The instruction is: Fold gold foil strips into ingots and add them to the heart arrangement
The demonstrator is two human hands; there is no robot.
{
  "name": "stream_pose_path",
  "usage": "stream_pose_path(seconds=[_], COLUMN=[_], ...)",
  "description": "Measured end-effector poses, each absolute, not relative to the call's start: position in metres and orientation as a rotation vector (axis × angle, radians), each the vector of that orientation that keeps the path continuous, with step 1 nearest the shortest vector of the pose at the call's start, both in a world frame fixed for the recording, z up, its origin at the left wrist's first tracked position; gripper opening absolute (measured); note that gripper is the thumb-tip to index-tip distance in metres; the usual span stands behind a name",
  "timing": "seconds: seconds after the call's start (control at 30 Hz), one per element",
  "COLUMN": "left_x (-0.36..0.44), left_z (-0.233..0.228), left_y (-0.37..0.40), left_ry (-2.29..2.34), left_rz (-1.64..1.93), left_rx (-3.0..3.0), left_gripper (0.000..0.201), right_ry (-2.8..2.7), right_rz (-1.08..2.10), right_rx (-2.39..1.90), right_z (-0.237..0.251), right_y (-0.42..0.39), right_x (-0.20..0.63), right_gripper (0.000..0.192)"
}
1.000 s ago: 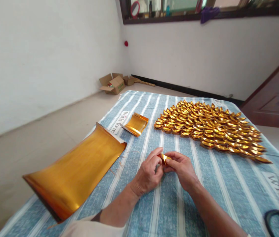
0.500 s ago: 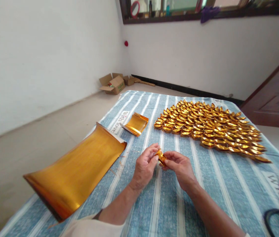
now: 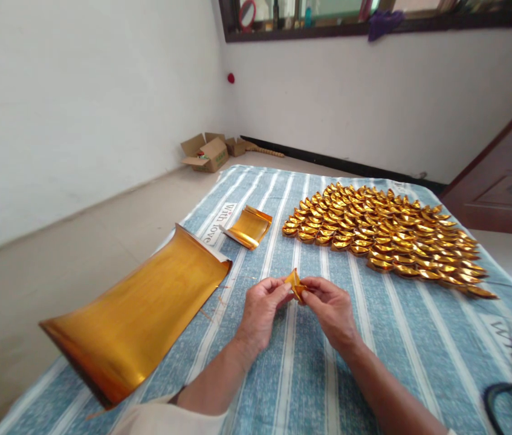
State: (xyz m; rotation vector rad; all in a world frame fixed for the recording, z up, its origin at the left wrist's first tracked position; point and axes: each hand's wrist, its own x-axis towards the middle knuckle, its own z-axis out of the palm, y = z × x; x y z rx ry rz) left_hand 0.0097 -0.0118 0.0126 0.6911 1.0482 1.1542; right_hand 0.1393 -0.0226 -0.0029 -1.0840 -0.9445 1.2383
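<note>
Gold foil piece (image 3: pixel 295 284), small and part-folded, is pinched between the fingertips of the left hand (image 3: pixel 262 308) and right hand (image 3: pixel 330 308), just above the striped desk (image 3: pixel 310 374). Its point is tilted up and far-left. Folded gold ingots (image 3: pixel 382 235) are massed far right; a large gold sheet (image 3: pixel 138 314) is curled near left.

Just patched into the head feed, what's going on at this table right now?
A person sits at a table covered with a blue striped cloth. Both hands pinch one small piece of gold foil paper between the fingertips, the left hand on its left side, the right hand on its right. A big spread of folded gold ingots lies beyond, with a large curled gold sheet and a smaller stack of gold sheets to the left.
</note>
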Motion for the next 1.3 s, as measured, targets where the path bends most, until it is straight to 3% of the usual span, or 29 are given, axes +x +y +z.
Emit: stream_pose_path(seconds=[0.17, 0.57, 0.9, 1.3], left_x=[0.01, 0.007, 0.008, 0.01], left_z=[0.011, 0.006, 0.004, 0.004], left_y=[-0.012, -0.013, -0.011, -0.012], left_ry=[0.995, 0.85, 0.839, 0.818], left_rz=[1.108, 1.038, 1.038, 1.04], left_rx=[0.551, 0.39, 0.384, 0.435], left_gripper=[0.017, 0.016, 0.014, 0.018], right_ry=[-1.116, -1.382, -1.344, -1.151], right_rz=[1.078, 0.852, 0.859, 1.045], right_rx=[-1.076, -1.052, -1.067, -1.116], right_z=[-0.011, -0.019, -0.017, -0.016], right_y=[-0.023, -0.023, -0.022, -0.022], right_x=[0.141, 0.142, 0.142, 0.139], right_gripper=[0.011, 0.015, 0.005, 0.016])
